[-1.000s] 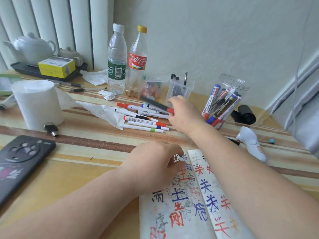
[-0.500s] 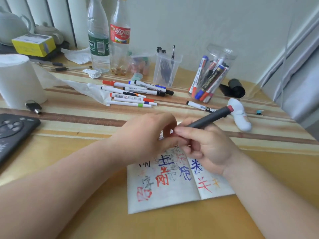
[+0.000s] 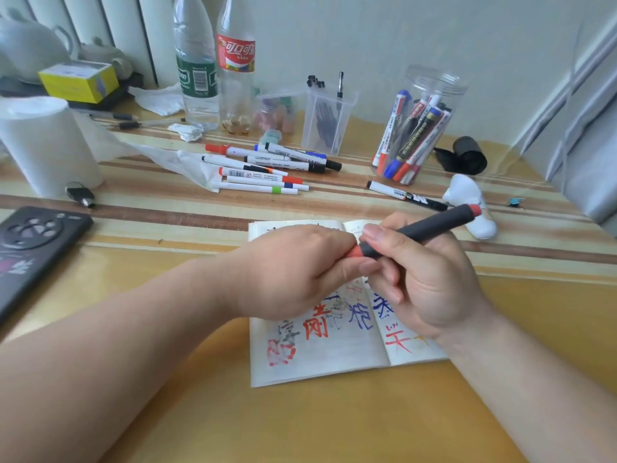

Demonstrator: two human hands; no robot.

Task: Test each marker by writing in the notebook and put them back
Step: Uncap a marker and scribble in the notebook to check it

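Observation:
A dark grey marker (image 3: 430,227) with red ends is held above the open notebook (image 3: 337,349). My right hand (image 3: 430,279) grips its barrel. My left hand (image 3: 293,272) pinches its red cap end. The notebook lies on the table under both hands, its pages covered in red, blue and black scribbles. Several loose markers (image 3: 267,168) lie in a pile behind the notebook. One more marker (image 3: 405,195) lies alone to the right. A clear jar (image 3: 417,128) leaning at the back right holds several markers.
A paper roll (image 3: 46,145), a key (image 3: 80,194) and a black phone (image 3: 30,248) are at the left. Two bottles (image 3: 213,61), a clear pen box (image 3: 325,121), a black roll (image 3: 467,155) and a white device (image 3: 474,208) stand behind the notebook.
My right hand picked the grey marker from the pile and brought it over the notebook. My left hand rose from the page and took hold of the red cap end.

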